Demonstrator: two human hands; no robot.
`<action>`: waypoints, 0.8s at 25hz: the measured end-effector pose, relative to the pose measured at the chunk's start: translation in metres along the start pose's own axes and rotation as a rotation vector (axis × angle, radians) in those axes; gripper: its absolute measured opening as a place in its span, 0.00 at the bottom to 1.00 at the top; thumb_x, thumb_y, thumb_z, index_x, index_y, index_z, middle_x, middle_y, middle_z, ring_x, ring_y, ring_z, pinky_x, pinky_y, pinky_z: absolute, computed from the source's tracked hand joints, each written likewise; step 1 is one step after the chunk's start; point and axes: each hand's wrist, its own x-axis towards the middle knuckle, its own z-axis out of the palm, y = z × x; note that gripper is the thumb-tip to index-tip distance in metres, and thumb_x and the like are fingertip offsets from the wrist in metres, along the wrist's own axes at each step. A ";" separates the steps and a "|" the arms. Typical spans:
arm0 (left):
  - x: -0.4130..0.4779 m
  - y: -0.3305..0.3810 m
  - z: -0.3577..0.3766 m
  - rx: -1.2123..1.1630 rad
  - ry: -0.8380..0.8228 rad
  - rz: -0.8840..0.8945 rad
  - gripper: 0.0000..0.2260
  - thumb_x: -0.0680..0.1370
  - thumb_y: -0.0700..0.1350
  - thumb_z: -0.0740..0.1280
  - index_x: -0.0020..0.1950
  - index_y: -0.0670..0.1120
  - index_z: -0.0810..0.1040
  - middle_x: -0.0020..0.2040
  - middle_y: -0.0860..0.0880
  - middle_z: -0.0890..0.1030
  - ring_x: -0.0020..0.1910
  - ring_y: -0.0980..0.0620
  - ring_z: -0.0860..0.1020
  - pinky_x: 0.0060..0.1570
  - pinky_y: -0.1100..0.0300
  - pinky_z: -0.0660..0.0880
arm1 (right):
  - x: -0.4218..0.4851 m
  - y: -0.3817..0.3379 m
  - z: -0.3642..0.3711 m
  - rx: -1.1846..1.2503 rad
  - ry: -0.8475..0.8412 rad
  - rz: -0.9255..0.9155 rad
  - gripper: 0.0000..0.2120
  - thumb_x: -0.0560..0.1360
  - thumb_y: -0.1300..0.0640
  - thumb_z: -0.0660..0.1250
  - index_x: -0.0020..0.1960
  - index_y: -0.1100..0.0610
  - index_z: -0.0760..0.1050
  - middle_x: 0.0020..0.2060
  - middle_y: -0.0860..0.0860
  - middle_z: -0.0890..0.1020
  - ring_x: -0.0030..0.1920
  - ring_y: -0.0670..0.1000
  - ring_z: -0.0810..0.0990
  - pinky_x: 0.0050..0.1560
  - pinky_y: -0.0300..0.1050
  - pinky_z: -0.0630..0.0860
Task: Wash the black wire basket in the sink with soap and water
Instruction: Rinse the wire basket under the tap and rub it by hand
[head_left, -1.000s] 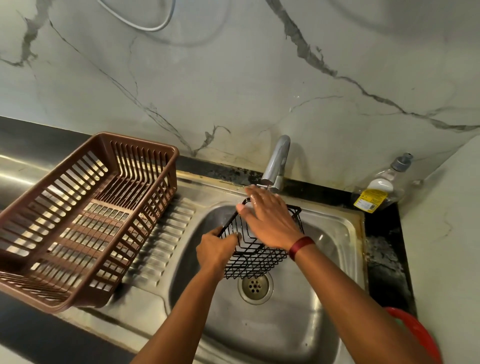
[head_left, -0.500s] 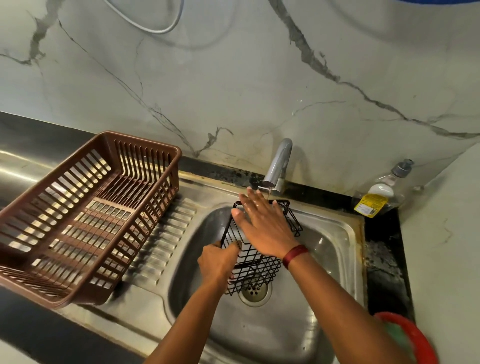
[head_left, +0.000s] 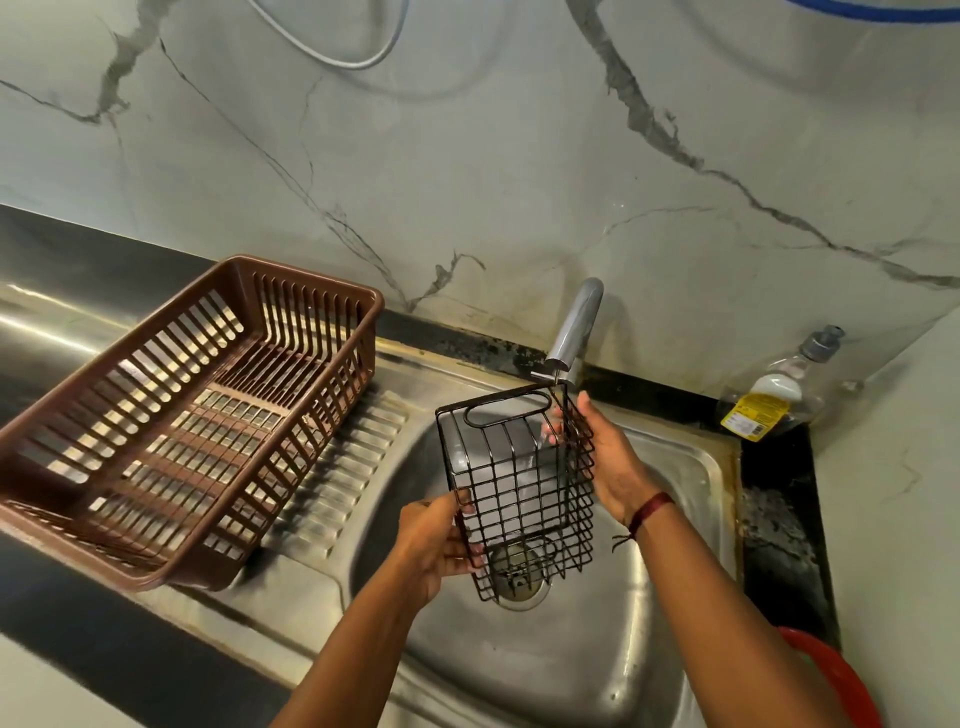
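Over the sink (head_left: 675, 613), under the tap (head_left: 574, 325), the basket (head_left: 519, 483) is held tilted above the drain. Left hand (head_left: 434, 545) pinches its lower left rim; right hand (head_left: 605, 462) lies flat-fingered against the right side. Judged light, stiff, slick when wet; the rim wires give the best hold. Tap spout close overhead; brown crate (head_left: 171, 415) flanks the left, and the bowl leaves open room below.

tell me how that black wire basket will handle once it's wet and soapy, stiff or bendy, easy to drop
The black wire basket probably stays stiff: its welded grid keeps its box shape while the left hand grips one lower corner. It is likely light, being mostly open mesh. Thin coated wires could get slippery under the tap, so the right hand steadying the far side seems wise.
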 end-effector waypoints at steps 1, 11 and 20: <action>-0.001 0.000 -0.002 -0.031 -0.044 -0.019 0.09 0.79 0.46 0.68 0.51 0.40 0.78 0.40 0.38 0.81 0.38 0.39 0.80 0.42 0.44 0.81 | 0.002 -0.002 0.002 0.011 0.025 -0.001 0.29 0.78 0.34 0.53 0.58 0.55 0.78 0.49 0.53 0.84 0.54 0.53 0.80 0.58 0.52 0.69; 0.004 -0.015 -0.025 -0.394 -0.276 -0.069 0.10 0.74 0.42 0.68 0.55 0.43 0.79 0.53 0.36 0.81 0.48 0.39 0.81 0.50 0.45 0.79 | 0.004 -0.025 0.026 0.054 0.182 0.053 0.11 0.79 0.49 0.62 0.41 0.54 0.74 0.31 0.47 0.74 0.31 0.47 0.70 0.35 0.41 0.69; -0.060 0.074 -0.022 0.390 0.217 0.514 0.21 0.78 0.54 0.69 0.68 0.49 0.71 0.61 0.45 0.79 0.55 0.48 0.80 0.63 0.43 0.76 | 0.009 -0.021 0.031 -0.032 0.308 0.110 0.14 0.78 0.46 0.60 0.53 0.54 0.78 0.52 0.62 0.80 0.46 0.54 0.77 0.49 0.49 0.73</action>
